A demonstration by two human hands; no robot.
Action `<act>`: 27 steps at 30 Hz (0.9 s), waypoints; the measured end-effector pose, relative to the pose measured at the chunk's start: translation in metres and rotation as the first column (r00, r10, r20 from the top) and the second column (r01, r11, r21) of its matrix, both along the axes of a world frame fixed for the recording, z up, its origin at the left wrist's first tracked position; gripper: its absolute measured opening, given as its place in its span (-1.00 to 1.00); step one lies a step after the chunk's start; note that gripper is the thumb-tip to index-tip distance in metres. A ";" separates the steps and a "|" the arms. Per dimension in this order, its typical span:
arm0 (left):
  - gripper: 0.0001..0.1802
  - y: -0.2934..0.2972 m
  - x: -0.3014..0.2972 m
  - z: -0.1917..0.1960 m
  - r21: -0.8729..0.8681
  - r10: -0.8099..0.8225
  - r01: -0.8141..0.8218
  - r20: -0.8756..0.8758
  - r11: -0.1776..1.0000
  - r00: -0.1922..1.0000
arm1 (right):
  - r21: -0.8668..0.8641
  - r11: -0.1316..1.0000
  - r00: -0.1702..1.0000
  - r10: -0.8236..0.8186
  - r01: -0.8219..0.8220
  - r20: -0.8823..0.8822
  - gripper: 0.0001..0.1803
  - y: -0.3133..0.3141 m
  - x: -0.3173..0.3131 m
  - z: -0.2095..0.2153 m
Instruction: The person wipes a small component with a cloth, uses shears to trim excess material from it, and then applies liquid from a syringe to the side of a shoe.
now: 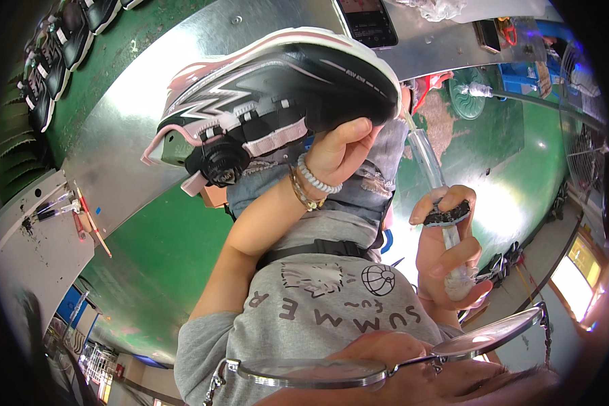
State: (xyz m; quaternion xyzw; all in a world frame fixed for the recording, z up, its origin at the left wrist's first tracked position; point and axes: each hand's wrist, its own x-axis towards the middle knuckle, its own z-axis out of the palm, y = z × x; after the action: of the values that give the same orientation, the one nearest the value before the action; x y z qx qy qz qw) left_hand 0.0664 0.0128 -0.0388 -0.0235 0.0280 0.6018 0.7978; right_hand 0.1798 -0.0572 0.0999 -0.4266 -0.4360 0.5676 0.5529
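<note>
My left hand [335, 152] grips a black and pink sneaker [277, 88] by its sole end and holds it up with the side facing me; a round dial closure sits on its side. Beaded bracelets ring that wrist. My right hand [446, 250] is closed around a clear syringe-like tube [426, 159] with a black collar. The tube's thin tip points up toward the toe end of the sneaker, just right of my left hand.
A bare metal worktable [135, 128] lies behind the shoe, with a dark flat device [367, 20] on it. Several black shoes [54, 61] line the upper left. A white bench [40, 230] with brushes is at left, above a green floor [155, 257]. Glasses [386, 362] show at the bottom.
</note>
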 end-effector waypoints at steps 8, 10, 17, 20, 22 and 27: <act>-0.77 0.013 -0.010 0.066 -0.410 -0.069 0.014 -0.121 0.912 0.990 | 0.144 0.968 0.957 0.169 -0.207 0.236 -0.55 -0.002 0.007 -0.017; -0.73 0.013 -0.013 0.071 -0.451 -0.080 0.012 -0.133 0.893 0.988 | 0.173 0.956 0.952 0.194 -0.238 0.238 -0.41 -0.004 0.008 -0.025; -0.71 0.016 -0.018 0.074 -0.527 -0.127 0.027 -0.155 0.849 0.980 | 0.308 0.897 0.914 0.205 -0.319 0.350 -0.41 -0.006 0.011 -0.044; -0.73 0.017 -0.021 0.074 -0.548 -0.145 0.039 -0.152 0.836 0.978 | 0.243 0.910 0.899 0.234 -0.337 0.370 -0.40 -0.007 0.013 -0.039; -0.75 0.019 -0.023 0.075 -0.534 -0.104 0.015 -0.138 0.845 0.985 | 0.197 0.922 0.895 0.245 -0.334 0.373 -0.39 -0.006 0.013 -0.039; -0.74 0.015 -0.059 0.059 -0.469 -0.078 -0.034 -0.218 0.883 0.973 | 0.540 0.808 0.790 -0.165 -0.235 0.591 -0.48 0.046 0.026 -0.074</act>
State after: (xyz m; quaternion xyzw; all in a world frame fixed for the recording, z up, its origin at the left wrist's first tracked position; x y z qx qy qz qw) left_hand 0.0076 0.0278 0.0202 -0.1454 0.2656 0.5666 0.7663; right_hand 0.2057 -0.0112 0.0261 -0.3856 -0.7526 0.2454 0.4740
